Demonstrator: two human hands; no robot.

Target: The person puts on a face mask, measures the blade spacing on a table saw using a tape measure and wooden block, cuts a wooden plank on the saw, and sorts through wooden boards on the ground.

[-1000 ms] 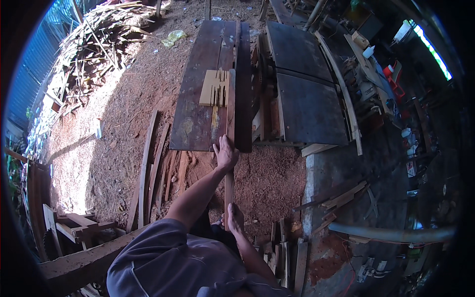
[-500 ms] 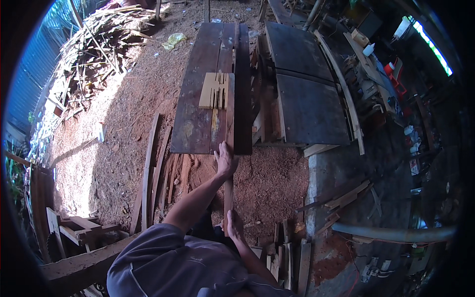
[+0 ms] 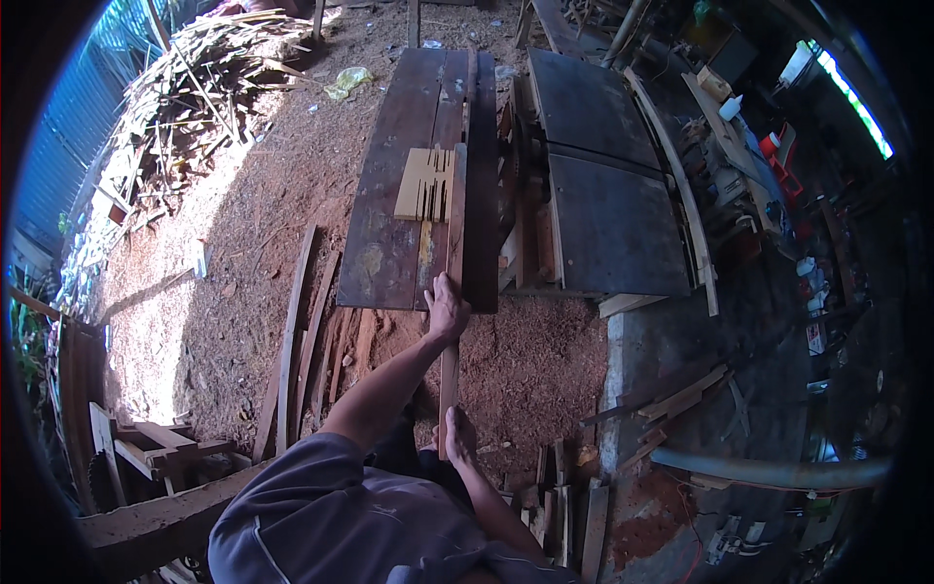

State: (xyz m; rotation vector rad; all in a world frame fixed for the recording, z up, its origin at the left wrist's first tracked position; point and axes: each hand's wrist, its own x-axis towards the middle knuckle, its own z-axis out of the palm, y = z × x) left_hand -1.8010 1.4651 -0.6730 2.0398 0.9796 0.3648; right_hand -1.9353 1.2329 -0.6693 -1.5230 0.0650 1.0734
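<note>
A long, narrow wooden strip lies lengthwise on a dark wooden table, its near part sticking out past the table's front edge. My left hand is closed round it at that edge. Closer to my body, my right hand grips the near end, its thumb along the strip and the other fingers partly hidden. Beside the strip's far part rests a pale yellow board with several dark slots cut into it, touching or very close to the strip.
Right of the table stand dark panels on a frame, bordered by a long plank. Loose timber lies at left, and short offcuts stand near my right forearm. A scrap-wood heap fills the far left.
The strip has slid slightly forward along the table past the slotted board, both hands moving with it. The whole view has shifted a little.
</note>
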